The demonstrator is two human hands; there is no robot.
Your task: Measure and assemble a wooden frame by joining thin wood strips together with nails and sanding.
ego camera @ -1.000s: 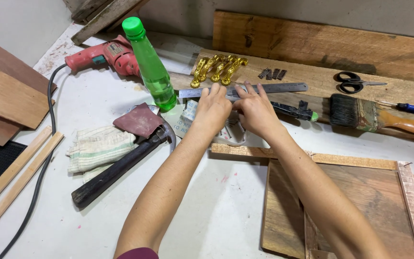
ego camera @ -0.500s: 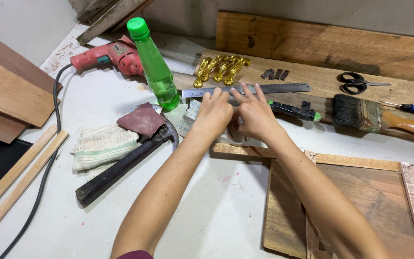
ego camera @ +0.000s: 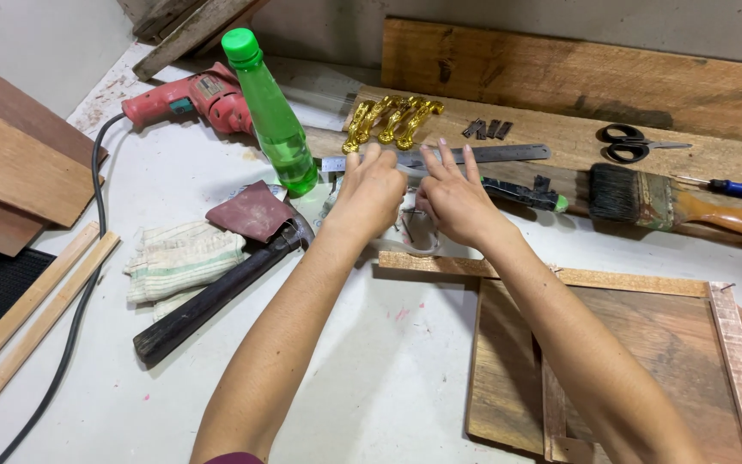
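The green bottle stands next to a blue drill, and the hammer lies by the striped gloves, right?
Not quite. The drill is red, not blue, as the head view shows. The rest is right: the green bottle stands next to it, and the hammer lies by the striped gloves.

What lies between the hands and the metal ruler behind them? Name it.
Nothing visible does. The left hand and right hand are already at the metal ruler, with fingertips reaching its edge. The green bottle stands off to the left, and the gold handles lie beyond the ruler.
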